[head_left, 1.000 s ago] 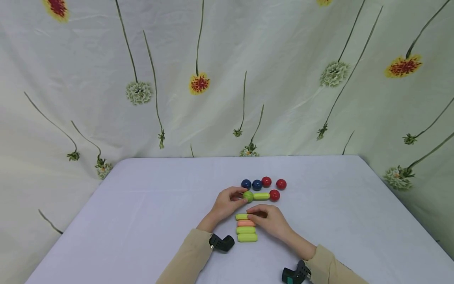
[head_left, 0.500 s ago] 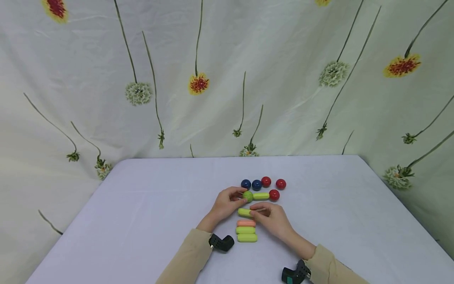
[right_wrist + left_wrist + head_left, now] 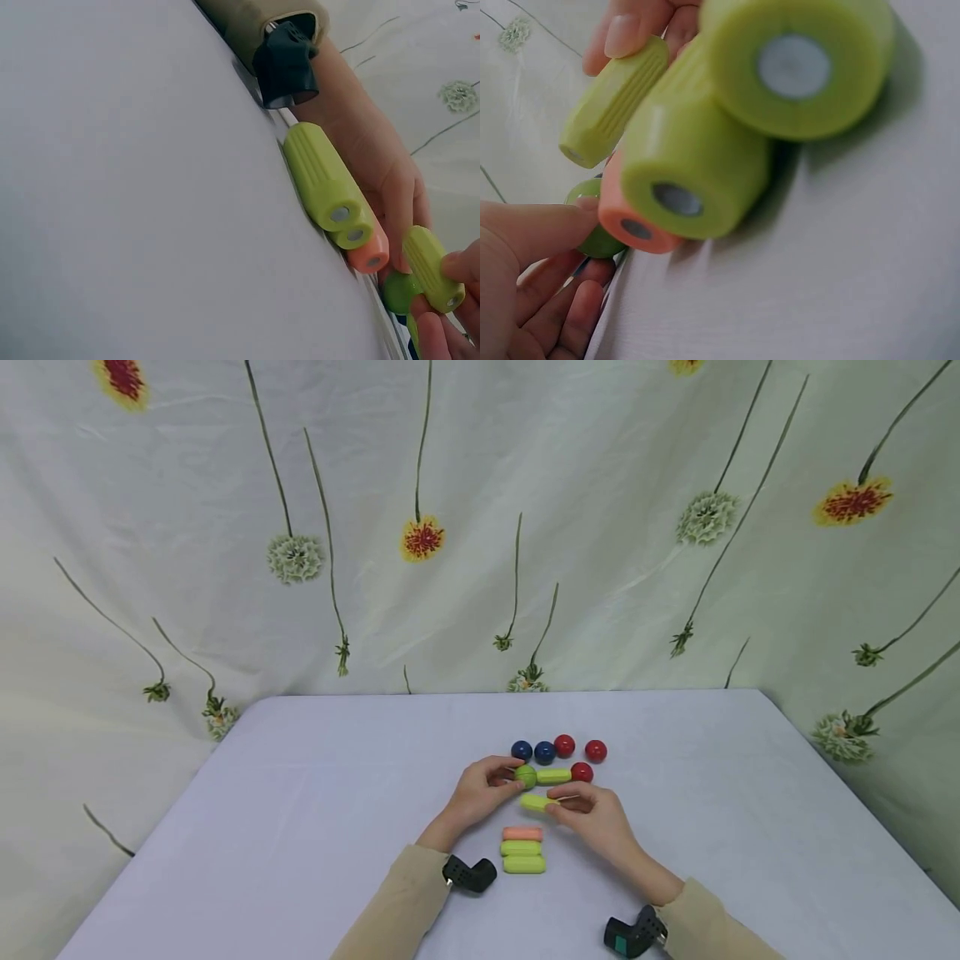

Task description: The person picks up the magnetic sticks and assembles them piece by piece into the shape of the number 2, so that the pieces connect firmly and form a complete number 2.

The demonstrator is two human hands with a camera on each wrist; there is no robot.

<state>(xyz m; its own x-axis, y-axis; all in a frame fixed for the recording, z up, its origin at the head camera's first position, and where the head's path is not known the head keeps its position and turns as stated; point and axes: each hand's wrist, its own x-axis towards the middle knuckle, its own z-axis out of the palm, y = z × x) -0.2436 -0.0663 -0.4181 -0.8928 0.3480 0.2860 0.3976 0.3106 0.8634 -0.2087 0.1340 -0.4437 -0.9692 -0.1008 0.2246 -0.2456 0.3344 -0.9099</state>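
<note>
Pale counter (image 3: 352,802); short of its far edge, left grip (image 3: 477,789) pinches a green ball (image 3: 526,777), right grip (image 3: 596,817) pinches a lime-green ribbed plastic rod (image 3: 535,802).

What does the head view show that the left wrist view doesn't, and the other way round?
Only the head view: three red balls, both beige sleeves and the black wrist devices.

Only the left wrist view: grey discs set in the near ends of the two lying lime rods and the coral rod.

Both: those three rods, the left hand holding a green ball, and the right hand pinching another lime rod.
</note>
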